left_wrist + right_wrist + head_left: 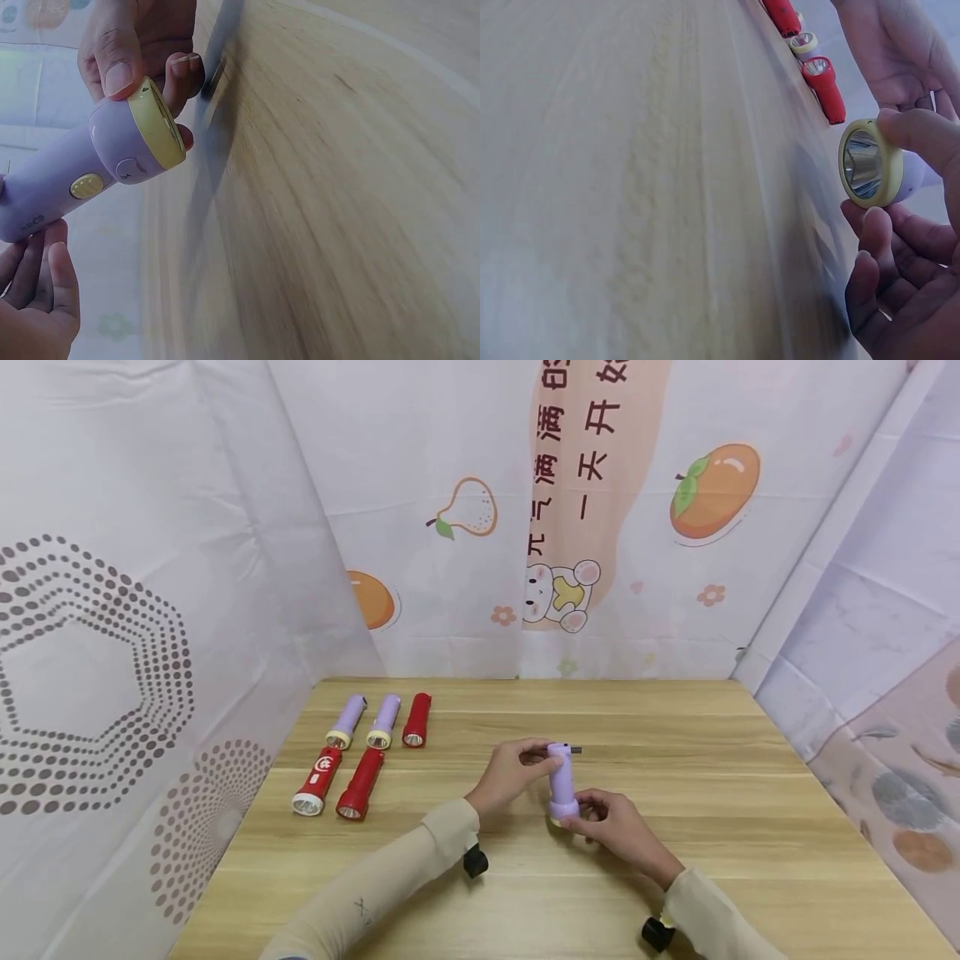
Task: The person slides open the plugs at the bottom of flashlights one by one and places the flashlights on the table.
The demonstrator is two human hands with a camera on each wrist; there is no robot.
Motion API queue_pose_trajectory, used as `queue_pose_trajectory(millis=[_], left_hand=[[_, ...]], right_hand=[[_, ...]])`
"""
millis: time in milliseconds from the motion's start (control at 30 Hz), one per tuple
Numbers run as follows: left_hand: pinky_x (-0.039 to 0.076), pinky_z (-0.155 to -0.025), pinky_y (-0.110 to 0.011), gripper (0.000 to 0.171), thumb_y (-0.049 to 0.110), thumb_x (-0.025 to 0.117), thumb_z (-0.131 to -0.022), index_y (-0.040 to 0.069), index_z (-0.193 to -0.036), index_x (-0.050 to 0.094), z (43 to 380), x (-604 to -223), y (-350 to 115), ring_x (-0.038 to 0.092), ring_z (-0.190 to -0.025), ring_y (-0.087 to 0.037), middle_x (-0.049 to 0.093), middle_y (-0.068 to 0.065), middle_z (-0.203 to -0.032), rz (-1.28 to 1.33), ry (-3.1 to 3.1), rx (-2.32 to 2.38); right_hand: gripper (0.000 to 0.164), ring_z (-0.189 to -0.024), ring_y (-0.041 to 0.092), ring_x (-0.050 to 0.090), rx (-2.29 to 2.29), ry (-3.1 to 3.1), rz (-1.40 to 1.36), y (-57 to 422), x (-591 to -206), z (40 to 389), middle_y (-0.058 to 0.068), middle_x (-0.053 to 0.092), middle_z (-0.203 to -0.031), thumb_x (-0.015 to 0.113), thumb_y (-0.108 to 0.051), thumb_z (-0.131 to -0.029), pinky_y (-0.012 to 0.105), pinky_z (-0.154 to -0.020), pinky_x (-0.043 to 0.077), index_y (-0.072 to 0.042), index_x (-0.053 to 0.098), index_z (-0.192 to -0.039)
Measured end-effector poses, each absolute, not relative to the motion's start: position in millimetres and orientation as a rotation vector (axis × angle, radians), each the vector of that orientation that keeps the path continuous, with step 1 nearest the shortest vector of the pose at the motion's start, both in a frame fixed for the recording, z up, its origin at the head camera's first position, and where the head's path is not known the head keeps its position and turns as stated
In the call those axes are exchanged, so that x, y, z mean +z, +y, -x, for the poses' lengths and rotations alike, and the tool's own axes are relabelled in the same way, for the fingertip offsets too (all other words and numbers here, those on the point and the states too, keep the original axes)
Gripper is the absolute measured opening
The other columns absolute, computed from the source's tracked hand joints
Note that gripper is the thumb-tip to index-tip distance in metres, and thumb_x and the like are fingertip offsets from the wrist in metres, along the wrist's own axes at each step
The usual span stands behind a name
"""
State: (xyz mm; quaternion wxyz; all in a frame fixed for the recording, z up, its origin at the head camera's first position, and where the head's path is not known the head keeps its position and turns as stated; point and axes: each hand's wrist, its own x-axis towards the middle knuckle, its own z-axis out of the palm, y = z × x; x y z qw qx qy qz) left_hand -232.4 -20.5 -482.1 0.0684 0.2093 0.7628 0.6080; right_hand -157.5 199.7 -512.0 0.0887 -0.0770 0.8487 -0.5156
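A lilac flashlight (562, 781) with a yellow lens ring is held in both hands above the table, lens end down. My left hand (512, 770) grips its upper, tail end, where a short dark piece (576, 750) sticks out to the right. Lower down, my right hand (618, 828) pinches the lens end between thumb and fingers. The left wrist view shows a yellow switch (87, 185) on the flashlight's side. In the right wrist view the silvery reflector (864, 166) faces the camera, and the tail end is mostly hidden.
Several flashlights lie at the table's (675, 752) left: two lilac ones (348, 720), (385, 720) and a red one (417, 718) behind, a red-and-white one (317, 783) and another red one (362, 785) in front. Printed curtains (420, 435) hang behind and at both sides.
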Motion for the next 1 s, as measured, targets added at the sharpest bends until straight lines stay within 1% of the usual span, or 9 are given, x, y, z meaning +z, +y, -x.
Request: queue_pose_trajectory(millis=[267, 567, 700, 867, 1000], left_hand=[[0.056, -0.086, -0.028, 0.043, 0.042, 0.075, -0.095, 0.016, -0.13, 0.071, 238.2, -483.5, -3.4, 0.068, -0.097, -0.008, 0.072, 0.008, -0.11, -0.614, 2.321, 1.798], [0.057, -0.084, -0.026, 0.044, 0.04, 0.076, -0.095, 0.01, -0.127, 0.072, 245.9, -486.7, 19.6, 0.069, -0.095, -0.008, 0.074, 0.005, -0.109, -0.606, 2.314, 1.83], [0.057, -0.083, -0.027, 0.041, 0.038, 0.075, -0.095, 0.009, -0.125, 0.073, 248.1, -488.4, 27.3, 0.068, -0.095, -0.008, 0.073, 0.005, -0.108, -0.584, 2.311, 1.835], [0.057, -0.084, -0.027, 0.043, 0.04, 0.075, -0.095, 0.009, -0.125, 0.073, 249.7, -488.2, 38.8, 0.067, -0.095, -0.008, 0.073, 0.005, -0.108, -0.587, 2.317, 1.819], [0.056, -0.084, -0.028, 0.042, 0.042, 0.075, -0.095, 0.011, -0.123, 0.074, 251.4, -490.9, 46.8, 0.066, -0.095, -0.008, 0.073, 0.007, -0.107, -0.536, 2.305, 1.839]], right_hand=[[0.056, -0.068, 0.023, 0.064, -1.546, 2.518, 0.175, 212.9, -508.5, 155.9, 0.009, 0.069, -0.087, 0.082, -0.034, -0.09, 0.028, -0.057, 0.053, 0.004, 0.064, -0.127], [0.057, -0.068, 0.023, 0.063, -1.591, 2.491, 0.101, 229.1, -506.7, 156.9, 0.013, 0.07, -0.088, 0.081, -0.034, -0.091, 0.03, -0.057, 0.054, 0.006, 0.064, -0.128], [0.055, -0.068, 0.022, 0.062, -1.617, 2.485, 0.066, 234.4, -507.8, 155.7, 0.013, 0.071, -0.091, 0.08, -0.033, -0.091, 0.03, -0.058, 0.054, 0.005, 0.065, -0.128], [0.053, -0.07, 0.021, 0.061, -1.636, 2.499, 0.0, 241.0, -509.1, 153.8, 0.011, 0.071, -0.093, 0.081, -0.031, -0.091, 0.029, -0.058, 0.053, 0.005, 0.066, -0.127], [0.054, -0.071, 0.021, 0.06, -1.64, 2.503, -0.033, 246.0, -509.9, 153.0, 0.011, 0.071, -0.095, 0.079, -0.032, -0.092, 0.029, -0.058, 0.053, 0.005, 0.064, -0.129]])
